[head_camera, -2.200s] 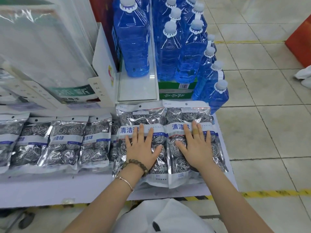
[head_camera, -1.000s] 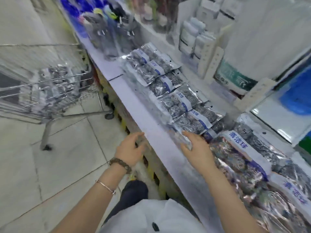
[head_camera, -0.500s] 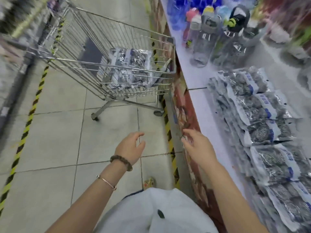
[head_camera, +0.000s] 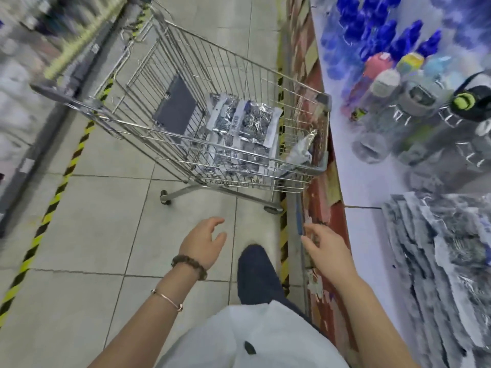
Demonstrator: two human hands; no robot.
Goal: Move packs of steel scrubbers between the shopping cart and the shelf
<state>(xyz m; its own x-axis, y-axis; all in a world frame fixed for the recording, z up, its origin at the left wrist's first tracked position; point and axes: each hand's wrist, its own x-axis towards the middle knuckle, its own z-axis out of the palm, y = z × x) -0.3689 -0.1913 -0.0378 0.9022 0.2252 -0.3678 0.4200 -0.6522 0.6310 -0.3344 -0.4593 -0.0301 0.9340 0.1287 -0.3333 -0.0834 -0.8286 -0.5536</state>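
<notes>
A wire shopping cart (head_camera: 300, 166) stands ahead on the tiled floor, close against the shelf front. Several silver packs of steel scrubbers (head_camera: 244, 123) lie in its basket. More packs (head_camera: 446, 251) lie in a row on the white shelf (head_camera: 369, 235) at the right, blurred. My left hand (head_camera: 203, 241) hangs over the floor below the cart, fingers apart, holding nothing. My right hand (head_camera: 325, 245) is level with it beside the shelf's front edge, also empty with fingers spread. Both hands are well short of the cart.
Clear and coloured drinking bottles (head_camera: 393, 107) stand on the shelf beyond the packs, with blue-capped bottles (head_camera: 382, 33) further back. Yellow-black tape (head_camera: 53, 197) runs along the floor at the left beside another shelf row. My dark trouser leg (head_camera: 257, 274) shows between my arms.
The view has swung from the shelf packs to the cart, which is now nearer. Both hands left the packs on the shelf and now hang empty over the floor.
</notes>
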